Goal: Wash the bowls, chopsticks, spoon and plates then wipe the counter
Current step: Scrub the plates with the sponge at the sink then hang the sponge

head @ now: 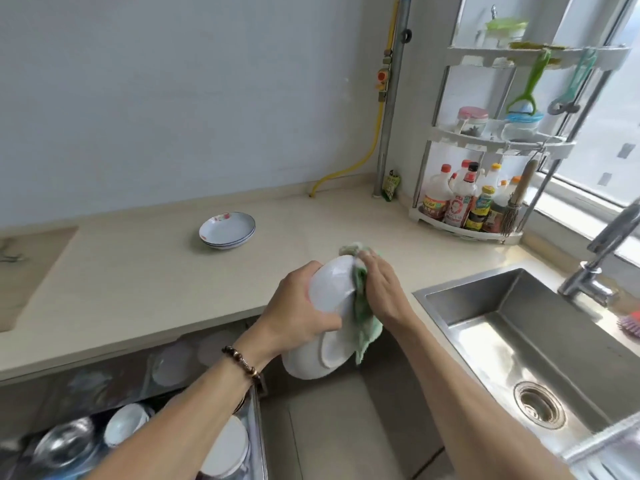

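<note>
Wiping: two white bowls (325,306) are held tilted on edge in front of the counter (138,271), left of the sink (540,341), above the floor.
Left hand (298,306): the bowls are gripped from the left, fingers curled round the rims, thumb against the upper bowl's outside; a bead bracelet (242,362) is worn on the wrist.
Right hand (381,289): a green cloth (363,317) is pressed against the upper bowl, fingers held together and bent over it; the fingertips are blurred.
Cloth: it is bunched above the bowl rim and hangs down past the lower bowl.
Plates (227,230): a small stack is set on the counter, well apart from the hands, near the wall.
Drawer (138,427): it is pulled open below the counter, with bowls and dishes inside.
Sink: steel, with a drain (540,405); the tap (602,251) is mounted behind it.
Rack (485,188): it stands in the corner by the window, with sauce bottles on the lowest tier.
</note>
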Demonstrator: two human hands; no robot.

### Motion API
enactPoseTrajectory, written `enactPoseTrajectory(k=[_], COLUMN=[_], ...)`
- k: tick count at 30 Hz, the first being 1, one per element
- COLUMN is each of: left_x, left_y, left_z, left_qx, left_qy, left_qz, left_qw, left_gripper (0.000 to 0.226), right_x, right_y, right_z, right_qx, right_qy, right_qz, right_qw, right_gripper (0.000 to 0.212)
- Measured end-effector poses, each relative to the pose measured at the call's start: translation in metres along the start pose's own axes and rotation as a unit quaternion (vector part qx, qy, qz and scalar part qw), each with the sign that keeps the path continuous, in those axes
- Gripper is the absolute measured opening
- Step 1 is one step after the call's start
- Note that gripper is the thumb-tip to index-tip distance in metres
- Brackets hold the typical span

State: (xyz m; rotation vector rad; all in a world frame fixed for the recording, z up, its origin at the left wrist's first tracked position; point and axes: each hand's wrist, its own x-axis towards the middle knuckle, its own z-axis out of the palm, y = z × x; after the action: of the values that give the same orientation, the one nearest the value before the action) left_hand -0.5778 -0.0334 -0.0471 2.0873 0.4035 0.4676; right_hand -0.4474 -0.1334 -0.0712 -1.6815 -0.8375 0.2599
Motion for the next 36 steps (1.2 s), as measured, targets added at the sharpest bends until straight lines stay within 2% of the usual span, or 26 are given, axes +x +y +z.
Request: enactPoseTrajectory(k=[4,6,9,12,14,17,20,21,25,27,29,31,32,35,36], left_x=[-0.033,-0.053,-0.083,-0.113,-0.131,-0.157,-0.179,-0.186,-0.211,-0.231,-0.251,-0.267,-0.270,-0.277,-0.278], left_y=[-0.032,-0.050,-0.081,-0.117,-0.146,-0.189,-0.241,-0.260,-0.326,-0.359,-0.384,-0.413,-0.425,-0.480,-0.497], left_z=[-0.037,-0.054,-0.074,-0.090,-0.094,-0.100,-0.102,-0.103,-0.105,-0.107,-0.109,-0.111,-0.112,-0.110,-0.108], left_qx=[-0.030,-0.001,0.082,0.179,0.268,0.332,0.391,0.395,0.343,0.336,0.225,0.031,-0.029,-0.158,-0.198], left_qy=[0.009,0.017,0.023,0.009,0.014,0.007,-0.007,-0.012,0.010,0.004,0.035,0.098,0.129,0.199,0.215], left_qz=[-0.010,-0.012,-0.011,-0.025,0.023,0.076,0.083,0.071,-0.032,-0.146,-0.305,-0.462,-0.500,-0.567,-0.588], left_qw=[0.999,1.000,0.996,0.984,0.963,0.940,0.917,0.916,0.939,0.931,0.925,0.881,0.856,0.783,0.754], left_gripper=[0.039,0.041,0.039,0.037,0.038,0.048,0.063,0.066,0.065,0.062,0.085,0.098,0.093,0.039,0.029], right_x=[-0.034,-0.044,-0.047,-0.051,-0.055,-0.058,-0.064,-0.065,-0.077,-0.089,-0.099,-0.112,-0.117,-0.136,-0.142], right_y=[-0.030,-0.028,-0.013,-0.004,-0.001,0.018,0.052,0.067,0.121,0.150,0.172,0.200,0.210,0.245,0.257], right_z=[0.068,0.099,0.134,0.173,0.195,0.232,0.265,0.279,0.332,0.368,0.394,0.430,0.442,0.484,0.495], right_qx=[-0.047,-0.026,0.085,0.215,0.245,0.194,0.056,0.008,-0.082,-0.108,-0.118,-0.126,-0.123,-0.118,-0.125], right_qy=[-0.021,-0.043,-0.041,-0.055,-0.091,-0.133,-0.167,-0.187,-0.233,-0.229,-0.218,-0.218,-0.219,-0.220,-0.228], right_qz=[-0.057,-0.018,0.152,0.344,0.421,0.472,0.488,0.480,0.458,0.451,0.454,0.461,0.464,0.478,0.481], right_qw=[0.997,0.999,0.984,0.912,0.869,0.850,0.855,0.857,0.854,0.856,0.856,0.851,0.849,0.842,0.837], right_gripper=[0.044,0.044,0.047,0.040,0.034,0.025,0.005,0.006,0.015,0.015,0.012,0.013,0.013,0.011,0.009])
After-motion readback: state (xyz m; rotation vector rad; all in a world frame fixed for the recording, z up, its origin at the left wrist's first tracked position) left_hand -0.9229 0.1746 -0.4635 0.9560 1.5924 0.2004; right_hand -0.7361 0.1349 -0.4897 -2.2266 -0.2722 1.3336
